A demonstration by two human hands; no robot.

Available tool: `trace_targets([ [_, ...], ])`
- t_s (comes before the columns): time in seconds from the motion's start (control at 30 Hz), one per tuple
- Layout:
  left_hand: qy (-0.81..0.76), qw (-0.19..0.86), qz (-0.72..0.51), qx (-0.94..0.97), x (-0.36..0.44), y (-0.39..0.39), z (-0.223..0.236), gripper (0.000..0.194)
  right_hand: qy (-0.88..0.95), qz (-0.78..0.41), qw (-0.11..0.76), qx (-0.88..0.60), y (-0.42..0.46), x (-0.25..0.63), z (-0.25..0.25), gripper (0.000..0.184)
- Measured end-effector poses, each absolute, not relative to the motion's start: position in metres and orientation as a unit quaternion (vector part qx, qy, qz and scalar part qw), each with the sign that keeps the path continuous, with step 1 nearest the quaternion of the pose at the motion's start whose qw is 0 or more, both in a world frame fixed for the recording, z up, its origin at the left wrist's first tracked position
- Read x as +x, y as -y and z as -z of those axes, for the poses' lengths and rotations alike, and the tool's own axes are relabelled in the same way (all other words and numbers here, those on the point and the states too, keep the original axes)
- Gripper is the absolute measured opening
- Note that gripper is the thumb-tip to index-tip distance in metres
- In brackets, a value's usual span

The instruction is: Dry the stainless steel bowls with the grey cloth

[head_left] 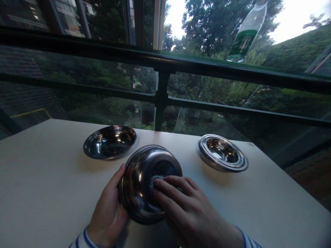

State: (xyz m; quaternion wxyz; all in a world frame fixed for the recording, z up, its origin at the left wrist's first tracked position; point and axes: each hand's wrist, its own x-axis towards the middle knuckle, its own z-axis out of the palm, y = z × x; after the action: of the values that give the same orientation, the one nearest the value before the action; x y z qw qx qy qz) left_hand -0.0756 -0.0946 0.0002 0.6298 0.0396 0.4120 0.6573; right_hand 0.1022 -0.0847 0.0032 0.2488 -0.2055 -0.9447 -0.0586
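Note:
A shiny metal bowl (144,162) is tipped up over the table's near middle, its underside facing me. My left hand (110,208) grips it by the left rim, thumb toward the top. Against the bowl's base, my right hand (190,206) presses a small greyish scouring pad (153,182) under closed fingers. Most of the pad is hidden by those fingers. The lower right of the bowl is covered by the same hand.
On the white table (46,179), a wide metal bowl (110,143) rests at the back left. Stacked metal bowls (222,153) sit at the back right. Behind the table runs a dark railing (103,58) with glass panels. A plastic bottle (245,38) with a green label stands on it.

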Motion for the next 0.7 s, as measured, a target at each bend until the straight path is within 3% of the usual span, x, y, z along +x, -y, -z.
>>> trace_targets([
  [0.7,-0.385,0.674,-0.63,0.017,-0.0686,0.0961,0.0025,0.028,0.923,0.09,0.269,-0.258,0.0804,0.105,-0.0052,0.037],
])
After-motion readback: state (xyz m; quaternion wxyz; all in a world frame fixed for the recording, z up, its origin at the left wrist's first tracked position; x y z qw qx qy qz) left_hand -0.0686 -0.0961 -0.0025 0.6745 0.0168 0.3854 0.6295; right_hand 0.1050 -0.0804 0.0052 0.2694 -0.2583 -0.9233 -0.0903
